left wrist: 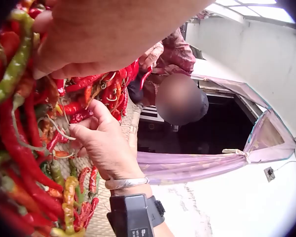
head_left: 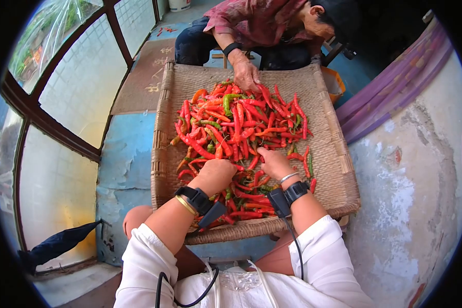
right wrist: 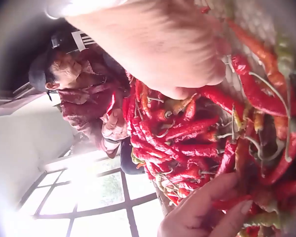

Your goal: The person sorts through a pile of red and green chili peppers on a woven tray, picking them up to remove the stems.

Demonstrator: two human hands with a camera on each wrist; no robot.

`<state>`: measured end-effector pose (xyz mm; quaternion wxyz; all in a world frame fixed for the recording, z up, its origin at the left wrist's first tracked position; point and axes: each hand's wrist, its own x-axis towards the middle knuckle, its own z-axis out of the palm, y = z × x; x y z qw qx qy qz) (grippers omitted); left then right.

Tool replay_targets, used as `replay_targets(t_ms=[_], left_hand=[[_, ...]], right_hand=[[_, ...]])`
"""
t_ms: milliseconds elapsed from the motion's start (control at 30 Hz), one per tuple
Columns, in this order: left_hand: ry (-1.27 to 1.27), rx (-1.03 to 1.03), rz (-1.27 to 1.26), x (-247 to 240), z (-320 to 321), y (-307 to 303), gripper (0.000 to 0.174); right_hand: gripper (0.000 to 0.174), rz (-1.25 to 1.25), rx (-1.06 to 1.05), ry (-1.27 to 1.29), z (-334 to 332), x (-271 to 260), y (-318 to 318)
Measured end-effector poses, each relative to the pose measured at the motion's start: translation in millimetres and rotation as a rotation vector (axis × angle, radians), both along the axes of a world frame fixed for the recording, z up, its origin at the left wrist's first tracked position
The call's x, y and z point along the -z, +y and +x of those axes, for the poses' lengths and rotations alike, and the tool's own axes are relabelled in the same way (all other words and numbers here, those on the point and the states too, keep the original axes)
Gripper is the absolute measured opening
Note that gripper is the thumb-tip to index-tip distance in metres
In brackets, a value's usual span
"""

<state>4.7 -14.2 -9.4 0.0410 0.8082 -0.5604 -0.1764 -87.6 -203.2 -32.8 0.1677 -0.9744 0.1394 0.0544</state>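
Many red chili peppers (head_left: 236,123), with a few green and orange ones, lie heaped on a woven tray (head_left: 323,149). My left hand (head_left: 214,176) is low over the near part of the heap; in the right wrist view its thumb and forefinger (right wrist: 207,210) close round a red pepper. Just to its right, my right hand (head_left: 276,164) pinches a dark red pepper between thumb and fingers, as the left wrist view shows the hand (left wrist: 106,145). Curled green stems hang beside those fingers. The palm sides of both hands are partly hidden.
Across the tray a person in a red patterned shirt (head_left: 262,20) reaches a hand (head_left: 246,74) to the far peppers and holds a red one. Windows (head_left: 82,82) stand at left, a peeling wall (head_left: 405,179) and purple curtain (head_left: 395,77) at right. An orange-rimmed bucket (head_left: 333,84) is behind the tray.
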Motion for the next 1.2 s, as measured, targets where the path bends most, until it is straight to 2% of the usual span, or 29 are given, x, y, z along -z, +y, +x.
replay_targets(t_ms=[33, 100, 133, 200, 400, 467, 500, 567, 633, 700, 833, 933, 1000, 1033, 1067, 1100, 1133, 1200], left_hand=[[0.003, 0.01, 0.005, -3, 0, 0, 0.023], [0.004, 0.022, 0.011, -5, -1, 0, 0.023], [-0.005, 0.006, -0.028, -5, -1, 0, 0.023], [-0.013, -0.008, -0.067, -5, -1, -1, 0.024], [0.015, -0.088, -0.105, -10, -2, -4, 0.026], [0.083, -0.193, -0.43, -12, -2, -2, 0.026], [0.084, -0.195, -0.428, -12, -2, -1, 0.026], [0.144, -0.18, -0.583, -11, 1, -3, 0.031], [0.201, -0.153, -0.595, -14, 0, -4, 0.033], [0.257, -0.131, -0.606, -14, 0, -4, 0.035], [0.418, -0.085, -0.588, -9, -2, -6, 0.034], [0.568, -0.129, -0.492, -22, -5, -7, 0.032], [0.645, -0.172, -0.417, -25, -7, -8, 0.031], [0.577, -0.133, -0.582, -21, -9, -8, 0.028], [0.505, -0.092, -0.745, -17, -10, -9, 0.026], [0.506, -0.091, -0.744, -13, -9, -10, 0.026], [0.477, -0.033, -0.738, -10, -8, -11, 0.025], [0.449, 0.024, -0.73, -11, -9, -10, 0.024]], right_hand=[[0.034, -0.001, 0.002, -0.001, 1, -2, 2], [0.024, -0.219, -0.06, 0.096, 5, -5, 8], [0.024, -0.218, -0.059, 0.094, 5, -5, 10], [0.011, -0.324, -0.153, 0.049, 3, -3, 12], [0.007, -0.406, -0.211, -0.127, 1, -8, 10], [0.007, -0.378, -0.197, -0.181, 0, -27, 11], [0.006, -0.352, -0.176, -0.23, -1, -37, 13], [0.005, -0.367, -0.202, -0.261, -3, -56, 18], [0.005, -0.383, -0.231, -0.29, -4, -60, 18], [0.01, -0.252, -0.326, -0.445, -5, -59, 17], [0.016, -0.225, -0.348, -0.405, -11, -74, 17], [0.015, -0.204, -0.359, -0.524, -15, -90, 18], [0.015, 0.14, -0.16, -0.22, -19, -98, 18], [0.015, 0.141, -0.16, -0.219, -19, -96, 17], [0.014, 0.25, -0.212, -0.274, -18, -93, 16], [0.014, 0.359, -0.263, -0.329, -18, -92, 14], [0.014, 0.36, -0.261, -0.329, -18, -94, 14], [0.011, 0.533, -0.235, -0.218, -19, -99, 13]])
